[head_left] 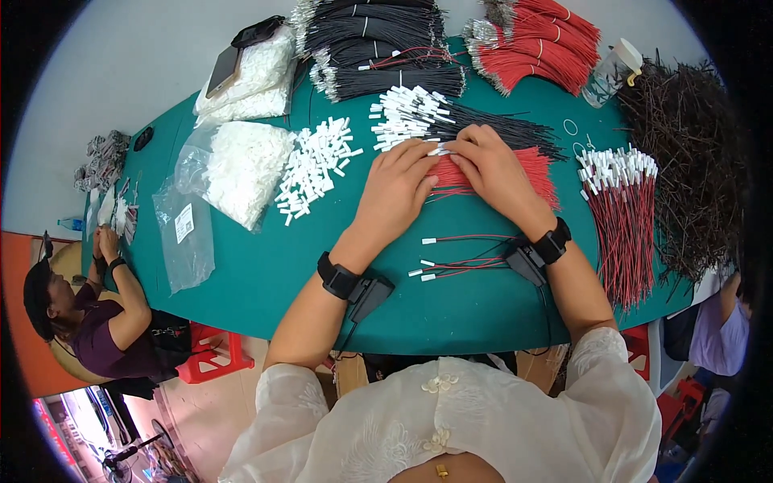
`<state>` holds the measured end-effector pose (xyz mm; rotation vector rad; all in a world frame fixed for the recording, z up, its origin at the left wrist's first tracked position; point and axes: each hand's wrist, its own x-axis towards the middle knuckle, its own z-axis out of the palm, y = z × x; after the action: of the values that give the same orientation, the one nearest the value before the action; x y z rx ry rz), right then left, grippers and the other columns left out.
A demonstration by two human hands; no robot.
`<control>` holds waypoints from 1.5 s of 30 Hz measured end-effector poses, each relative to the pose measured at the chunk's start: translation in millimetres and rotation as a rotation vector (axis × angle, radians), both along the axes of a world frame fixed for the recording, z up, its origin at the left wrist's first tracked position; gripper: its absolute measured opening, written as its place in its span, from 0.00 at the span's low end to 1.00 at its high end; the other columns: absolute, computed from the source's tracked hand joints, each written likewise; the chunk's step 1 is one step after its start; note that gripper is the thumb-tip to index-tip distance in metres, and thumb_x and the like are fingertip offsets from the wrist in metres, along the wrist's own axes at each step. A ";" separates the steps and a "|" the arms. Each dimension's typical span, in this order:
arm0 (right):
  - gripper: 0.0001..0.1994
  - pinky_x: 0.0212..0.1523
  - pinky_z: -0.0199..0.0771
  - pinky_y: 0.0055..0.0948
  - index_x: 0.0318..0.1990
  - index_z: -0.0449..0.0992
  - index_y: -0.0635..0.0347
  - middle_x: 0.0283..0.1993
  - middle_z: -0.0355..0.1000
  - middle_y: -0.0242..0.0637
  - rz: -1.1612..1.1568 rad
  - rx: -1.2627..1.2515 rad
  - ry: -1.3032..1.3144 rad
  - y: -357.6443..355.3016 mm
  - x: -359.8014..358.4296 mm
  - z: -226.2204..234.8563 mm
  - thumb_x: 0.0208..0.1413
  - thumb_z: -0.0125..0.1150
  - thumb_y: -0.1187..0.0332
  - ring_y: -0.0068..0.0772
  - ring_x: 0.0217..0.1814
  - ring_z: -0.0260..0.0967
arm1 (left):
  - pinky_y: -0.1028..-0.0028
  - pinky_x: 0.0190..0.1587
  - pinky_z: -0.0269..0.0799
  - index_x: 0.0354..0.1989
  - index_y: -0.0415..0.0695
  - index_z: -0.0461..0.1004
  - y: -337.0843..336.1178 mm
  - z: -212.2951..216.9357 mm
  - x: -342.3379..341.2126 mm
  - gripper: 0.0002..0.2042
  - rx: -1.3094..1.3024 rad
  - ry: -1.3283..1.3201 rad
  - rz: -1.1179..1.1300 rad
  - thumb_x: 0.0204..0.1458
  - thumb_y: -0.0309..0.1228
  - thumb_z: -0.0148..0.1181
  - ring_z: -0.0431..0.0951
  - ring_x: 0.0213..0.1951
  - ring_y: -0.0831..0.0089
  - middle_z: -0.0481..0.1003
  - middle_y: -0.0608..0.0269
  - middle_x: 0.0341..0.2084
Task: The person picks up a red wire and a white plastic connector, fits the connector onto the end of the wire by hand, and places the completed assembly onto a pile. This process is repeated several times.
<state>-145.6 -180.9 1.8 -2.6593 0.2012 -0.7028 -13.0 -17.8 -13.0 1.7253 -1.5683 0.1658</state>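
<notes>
My left hand [396, 187] and my right hand [488, 167] meet over the table, fingertips pinched together on a small white connector [439, 150]. Any wire end between my fingers is hidden. Beneath and beside my right hand lies a bundle of red wires [531, 173]. Just beyond my hands, black wires [507, 127] fan out from a pile of white connectors [407, 113]. Closer to me, a few red and black wires with white connectors [429, 277] lie loose. Loose white connectors [318, 165] are heaped left of my left hand.
Plastic bags of white connectors [248, 169] stand at left. Bundled black wires [386, 48] and red wires [539, 48] lie at the back. Right are wired connectors [620, 217], a dark wire heap [684, 153] and a clear cup [609, 74]. A person [97, 314] works at far left.
</notes>
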 end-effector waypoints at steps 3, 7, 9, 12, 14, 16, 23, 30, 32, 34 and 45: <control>0.09 0.47 0.72 0.38 0.42 0.79 0.64 0.41 0.72 0.41 0.054 0.075 -0.063 -0.6 0.5 -2.7 0.54 0.66 0.71 0.45 0.44 0.69 | 0.61 0.58 0.67 0.44 0.43 0.80 -1.1 -5.9 3.9 0.10 -0.009 0.038 0.006 0.53 0.25 0.63 0.74 0.55 0.57 0.77 0.56 0.51; 0.11 0.46 0.72 0.38 0.41 0.80 0.64 0.40 0.73 0.40 0.124 0.119 -0.047 0.4 -2.2 -1.9 0.51 0.69 0.71 0.43 0.44 0.69 | 0.63 0.57 0.68 0.42 0.42 0.81 6.5 -1.9 8.9 0.08 0.007 0.278 0.027 0.53 0.24 0.64 0.74 0.55 0.58 0.77 0.56 0.49; 0.11 0.46 0.72 0.37 0.40 0.80 0.64 0.40 0.73 0.39 0.135 0.115 -0.055 1.8 -1.7 -3.5 0.50 0.70 0.71 0.43 0.43 0.69 | 0.64 0.55 0.69 0.40 0.41 0.81 11.3 5.3 8.8 0.08 0.093 0.591 0.083 0.52 0.24 0.65 0.75 0.54 0.59 0.78 0.56 0.49; 0.12 0.45 0.72 0.36 0.40 0.80 0.64 0.39 0.73 0.38 0.166 0.101 -0.074 3.9 -0.1 -5.5 0.47 0.72 0.71 0.42 0.43 0.69 | 0.64 0.52 0.71 0.39 0.40 0.81 9.6 0.5 11.7 0.08 0.082 0.551 0.114 0.50 0.24 0.66 0.75 0.50 0.59 0.78 0.57 0.45; 0.13 0.44 0.72 0.36 0.40 0.81 0.63 0.39 0.73 0.38 0.161 0.097 -0.065 4.7 -0.1 -6.4 0.47 0.72 0.71 0.41 0.43 0.69 | 0.65 0.50 0.71 0.38 0.40 0.81 8.8 -2.1 12.5 0.07 0.076 0.530 0.130 0.49 0.24 0.67 0.75 0.48 0.60 0.79 0.58 0.43; 0.13 0.44 0.72 0.36 0.41 0.81 0.63 0.39 0.73 0.37 0.154 0.096 -0.062 5.0 -0.4 -7.5 0.46 0.73 0.71 0.41 0.43 0.69 | 0.65 0.48 0.71 0.37 0.40 0.81 6.6 -4.4 11.3 0.08 0.038 0.248 0.166 0.48 0.24 0.68 0.74 0.44 0.60 0.78 0.59 0.39; 0.11 0.43 0.72 0.36 0.39 0.82 0.61 0.38 0.73 0.37 0.161 0.114 -0.073 8.7 -0.5 -5.8 0.46 0.72 0.72 0.39 0.42 0.69 | 0.64 0.44 0.70 0.36 0.41 0.81 5.0 -6.0 11.7 0.07 0.020 0.138 0.163 0.48 0.24 0.68 0.73 0.40 0.59 0.76 0.60 0.34; 0.08 0.41 0.73 0.34 0.37 0.82 0.61 0.37 0.75 0.36 0.218 0.073 -0.156 4.4 0.8 -11.5 0.46 0.70 0.75 0.38 0.41 0.71 | 0.73 0.40 0.73 0.38 0.39 0.81 7.8 -2.8 12.3 0.05 -0.038 0.349 0.175 0.53 0.24 0.66 0.78 0.35 0.69 0.80 0.62 0.33; 0.08 0.41 0.73 0.34 0.37 0.82 0.62 0.37 0.76 0.36 0.235 0.051 -0.174 4.5 1.6 -11.7 0.46 0.70 0.76 0.38 0.41 0.72 | 0.77 0.39 0.73 0.40 0.37 0.81 11.9 -2.7 10.9 0.06 -0.020 0.708 0.141 0.57 0.25 0.64 0.78 0.34 0.75 0.81 0.62 0.34; 0.08 0.40 0.74 0.33 0.37 0.82 0.62 0.38 0.77 0.37 0.230 0.085 -0.235 5.0 2.5 -10.5 0.47 0.69 0.77 0.38 0.40 0.73 | 0.79 0.39 0.74 0.42 0.36 0.81 14.2 -2.0 10.8 0.07 -0.014 0.889 0.126 0.59 0.25 0.63 0.79 0.34 0.78 0.82 0.62 0.34; 0.07 0.32 0.73 0.28 0.38 0.82 0.63 0.34 0.78 0.38 0.098 0.306 -0.228 19.7 -4.0 0.3 0.50 0.68 0.79 0.35 0.32 0.74 | 0.80 0.41 0.75 0.47 0.35 0.80 21.5 2.1 15.2 0.10 -0.024 1.328 -0.026 0.61 0.27 0.60 0.80 0.36 0.79 0.83 0.60 0.35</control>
<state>-149.7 -161.2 2.0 -2.2634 0.1048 -0.8605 2.2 3.8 -10.9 1.2560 -0.5634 -0.8146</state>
